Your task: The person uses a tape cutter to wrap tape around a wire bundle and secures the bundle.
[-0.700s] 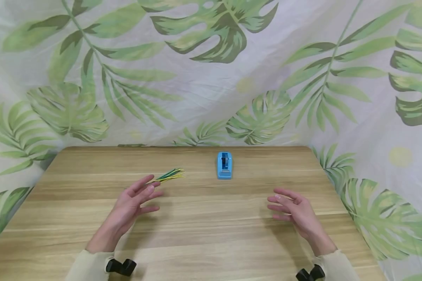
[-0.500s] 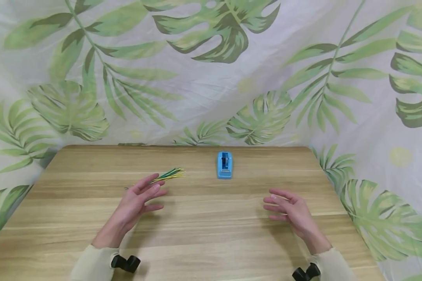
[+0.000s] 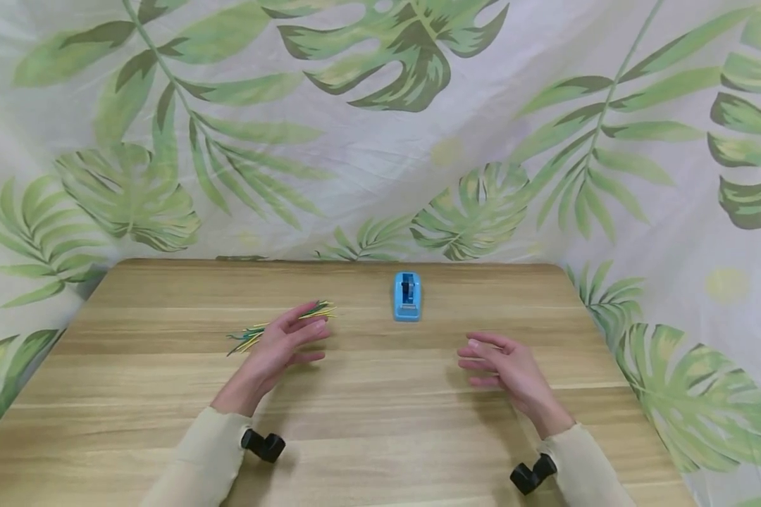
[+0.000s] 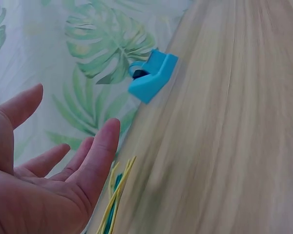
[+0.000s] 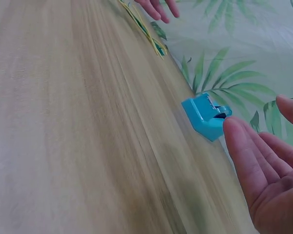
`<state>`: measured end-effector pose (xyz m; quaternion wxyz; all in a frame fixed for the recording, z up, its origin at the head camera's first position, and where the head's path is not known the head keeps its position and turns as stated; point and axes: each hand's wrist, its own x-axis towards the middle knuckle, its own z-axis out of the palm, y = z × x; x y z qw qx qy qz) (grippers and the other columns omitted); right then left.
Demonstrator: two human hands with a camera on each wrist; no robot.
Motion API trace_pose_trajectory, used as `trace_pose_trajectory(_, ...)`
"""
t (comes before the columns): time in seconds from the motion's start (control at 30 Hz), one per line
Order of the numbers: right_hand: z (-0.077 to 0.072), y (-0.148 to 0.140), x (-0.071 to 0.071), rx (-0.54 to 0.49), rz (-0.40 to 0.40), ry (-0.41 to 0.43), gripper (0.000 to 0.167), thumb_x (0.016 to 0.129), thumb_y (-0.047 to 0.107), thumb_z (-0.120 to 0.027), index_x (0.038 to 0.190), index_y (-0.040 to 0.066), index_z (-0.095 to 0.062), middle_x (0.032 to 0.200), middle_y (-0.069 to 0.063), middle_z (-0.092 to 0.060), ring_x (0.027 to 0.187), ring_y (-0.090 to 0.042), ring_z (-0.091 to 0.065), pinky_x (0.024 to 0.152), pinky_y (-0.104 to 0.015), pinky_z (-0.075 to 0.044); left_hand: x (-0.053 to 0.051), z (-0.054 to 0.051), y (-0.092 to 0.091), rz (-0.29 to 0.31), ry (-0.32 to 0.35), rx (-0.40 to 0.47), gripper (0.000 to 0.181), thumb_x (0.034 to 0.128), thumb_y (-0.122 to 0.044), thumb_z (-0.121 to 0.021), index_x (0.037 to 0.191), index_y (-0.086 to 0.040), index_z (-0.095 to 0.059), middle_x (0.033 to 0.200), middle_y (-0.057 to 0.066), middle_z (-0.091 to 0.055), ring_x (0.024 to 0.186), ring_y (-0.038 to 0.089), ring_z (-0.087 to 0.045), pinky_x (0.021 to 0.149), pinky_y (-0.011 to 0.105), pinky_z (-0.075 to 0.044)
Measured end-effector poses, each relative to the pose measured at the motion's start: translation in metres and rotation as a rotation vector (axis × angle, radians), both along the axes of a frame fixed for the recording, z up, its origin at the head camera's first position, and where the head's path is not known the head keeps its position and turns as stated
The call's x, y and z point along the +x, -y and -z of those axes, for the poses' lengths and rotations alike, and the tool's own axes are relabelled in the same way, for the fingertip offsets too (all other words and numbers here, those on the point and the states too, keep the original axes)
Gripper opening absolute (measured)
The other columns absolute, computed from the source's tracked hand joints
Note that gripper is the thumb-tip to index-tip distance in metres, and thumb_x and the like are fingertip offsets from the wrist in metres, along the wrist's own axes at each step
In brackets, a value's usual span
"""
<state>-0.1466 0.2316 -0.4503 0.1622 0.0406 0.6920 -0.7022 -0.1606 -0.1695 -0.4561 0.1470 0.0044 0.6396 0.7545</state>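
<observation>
A loose bundle of thin yellow and green strands (image 3: 249, 338) lies on the table, left of the middle; they look like wires or twist ties. My left hand (image 3: 282, 348) hovers over it with fingers spread, hiding its middle part, and holds nothing. In the left wrist view, the strands (image 4: 112, 202) show just past the fingers (image 4: 100, 156). Toward the back edge stands a blue tape dispenser (image 3: 407, 311), with a roll in it. To its front right, my right hand (image 3: 510, 370) is in the air, fingers relaxed and nothing gripped.
Both hands are above a wood-grain table (image 3: 380, 415). Behind its back edge hangs a white cloth (image 3: 368, 162) printed with green leaves. Each sleeve carries a black wrist camera, the left one (image 3: 263, 446) and the right one (image 3: 533, 473).
My left hand has moved right and farther forward, uncovering the left end of the strands. My right hand has shifted left and slightly forward. The strands and tape dispenser stay put.
</observation>
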Motion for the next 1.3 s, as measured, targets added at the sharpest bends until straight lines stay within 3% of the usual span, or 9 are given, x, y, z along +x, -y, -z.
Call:
trace_pose_trajectory(0.37,0.008,0.019,-0.023,0.028,-0.052,0.029,0.061,0.097,0.029,-0.069,0.144,-0.004,-0.048,0.128,-0.028,-0.062,0.108,-0.033,-0.068,0.083,-0.047,-0.057,-0.036,0.002,-0.039,0.050,0.023,-0.037,0.063,0.1005,-0.013,-0.063,0.156,-0.008,-0.034,0.150,0.028,-0.040,0.131,0.046,-0.046,0.097,0.056,-0.049)
trace_pose_trajectory(0.7,0.009,0.035,-0.051,-0.015,-0.061,0.077,0.057,0.099,0.027,-0.066,0.146,-0.002,-0.047,0.130,-0.028,-0.060,0.117,-0.040,-0.062,0.087,-0.048,-0.055,-0.065,0.007,-0.063,0.123,0.047,-0.123,0.066,0.1011,-0.024,-0.064,0.157,-0.011,-0.031,0.146,0.021,-0.046,0.132,0.042,-0.048,0.096,0.053,-0.050)
trace_pose_trajectory(1.03,0.009,0.044,-0.075,-0.038,-0.078,0.084,0.057,0.101,0.026,-0.063,0.146,-0.003,-0.044,0.131,-0.028,-0.060,0.119,-0.040,-0.061,0.090,-0.048,-0.055,-0.086,0.008,-0.082,0.096,0.065,-0.133,0.063,0.1022,-0.018,-0.061,0.158,-0.015,-0.032,0.144,0.018,-0.050,0.130,0.038,-0.050,0.095,0.052,-0.051)
trace_pose_trajectory(1.3,0.018,0.052,-0.086,-0.060,-0.045,0.113,0.050,0.102,0.021,-0.063,0.143,-0.003,-0.049,0.119,-0.025,-0.067,0.106,-0.034,-0.069,0.083,-0.044,-0.058,-0.094,0.018,-0.093,0.077,0.075,-0.132,0.061,0.1006,-0.018,-0.063,0.156,-0.016,-0.037,0.144,0.019,-0.050,0.125,0.039,-0.053,0.090,0.049,-0.055)
